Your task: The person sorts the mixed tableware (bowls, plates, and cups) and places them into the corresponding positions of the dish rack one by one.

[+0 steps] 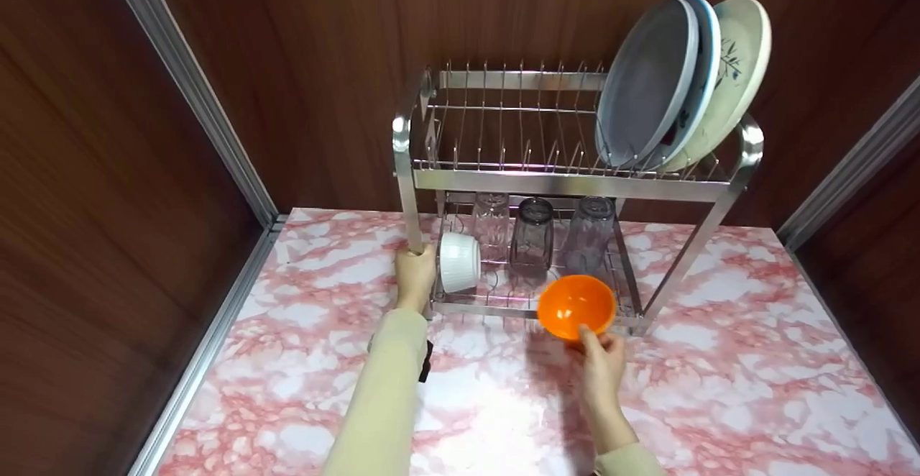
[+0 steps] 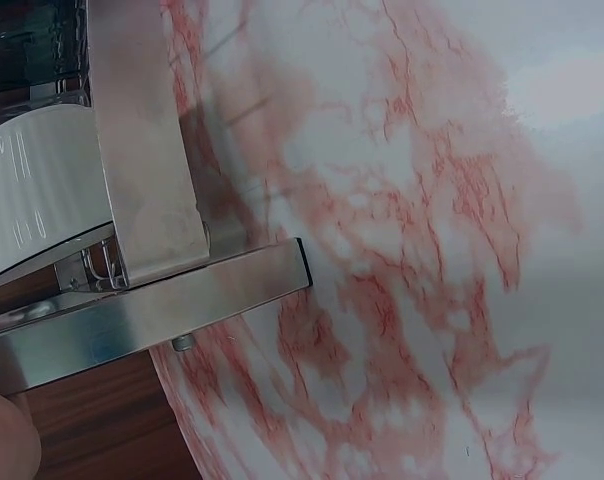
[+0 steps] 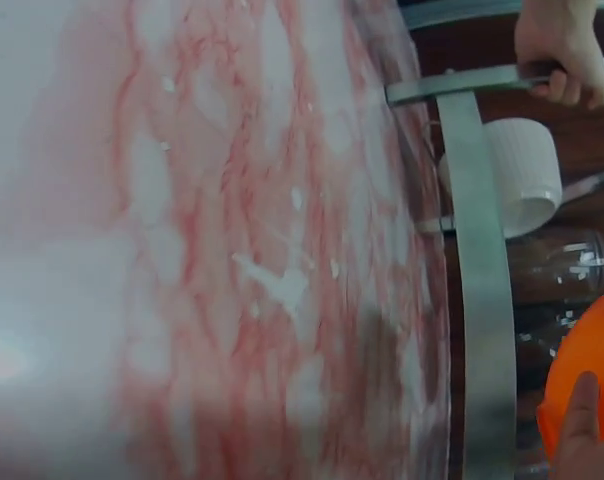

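Note:
An orange bowl (image 1: 575, 305) is pinched at its near rim by my right hand (image 1: 604, 364), thumb on the inside. The bowl is tilted toward me, in front of the lower shelf of a metal dish rack (image 1: 575, 182). My left hand (image 1: 415, 275) grips the rack's front left post, and in the right wrist view its fingers curl round that post. Beside it, a white ribbed bowl (image 1: 460, 262) stands on its side on the lower shelf. Behind are several upside-down glasses, among them a dark glass (image 1: 532, 235) and a clear glass (image 1: 491, 224).
Three plates lean upright at the right end of the upper rack, a grey plate (image 1: 643, 84) in front and a cream plate (image 1: 744, 66) outermost. The rack stands on a pink marbled tabletop (image 1: 309, 368) with a brown wood panel (image 1: 323, 88) behind it.

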`<state>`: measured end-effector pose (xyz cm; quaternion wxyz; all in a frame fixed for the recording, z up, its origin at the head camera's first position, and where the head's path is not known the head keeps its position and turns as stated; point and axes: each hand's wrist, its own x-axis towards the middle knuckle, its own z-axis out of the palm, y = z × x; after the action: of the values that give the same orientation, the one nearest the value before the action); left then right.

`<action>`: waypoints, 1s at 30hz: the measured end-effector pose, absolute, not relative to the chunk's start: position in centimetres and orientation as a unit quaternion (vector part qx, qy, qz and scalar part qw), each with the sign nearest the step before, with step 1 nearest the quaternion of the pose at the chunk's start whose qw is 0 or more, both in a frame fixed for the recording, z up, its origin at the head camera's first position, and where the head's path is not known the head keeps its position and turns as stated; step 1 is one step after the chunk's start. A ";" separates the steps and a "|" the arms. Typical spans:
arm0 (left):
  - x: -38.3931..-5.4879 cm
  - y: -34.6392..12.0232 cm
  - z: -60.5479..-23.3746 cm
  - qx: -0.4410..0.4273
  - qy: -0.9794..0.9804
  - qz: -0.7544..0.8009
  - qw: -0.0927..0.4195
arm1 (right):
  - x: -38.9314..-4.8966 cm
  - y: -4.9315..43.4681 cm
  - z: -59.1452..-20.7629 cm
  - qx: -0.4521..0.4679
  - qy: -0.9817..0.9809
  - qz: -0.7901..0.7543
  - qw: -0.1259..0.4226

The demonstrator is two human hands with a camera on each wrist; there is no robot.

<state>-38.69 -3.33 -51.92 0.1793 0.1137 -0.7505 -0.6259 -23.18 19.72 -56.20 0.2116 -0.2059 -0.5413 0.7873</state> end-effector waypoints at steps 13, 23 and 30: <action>-38.7 -3.2 -51.8 0.113 -0.749 -0.630 0.172 | -28.2 15.2 -55.3 -0.149 -0.761 0.607 0.176; -38.7 -3.4 -52.2 0.127 -0.759 -0.615 0.174 | -32.3 12.5 -55.7 -0.096 -0.868 0.457 0.167; -38.7 -3.4 -52.0 0.119 -0.760 -0.612 0.182 | -33.8 11.5 -55.9 -0.077 -0.892 0.414 0.165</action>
<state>-38.74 -3.38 -52.03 0.1822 0.1187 -0.7604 -0.6120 -33.76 11.50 -55.86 0.1653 -0.0774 -0.8916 0.4143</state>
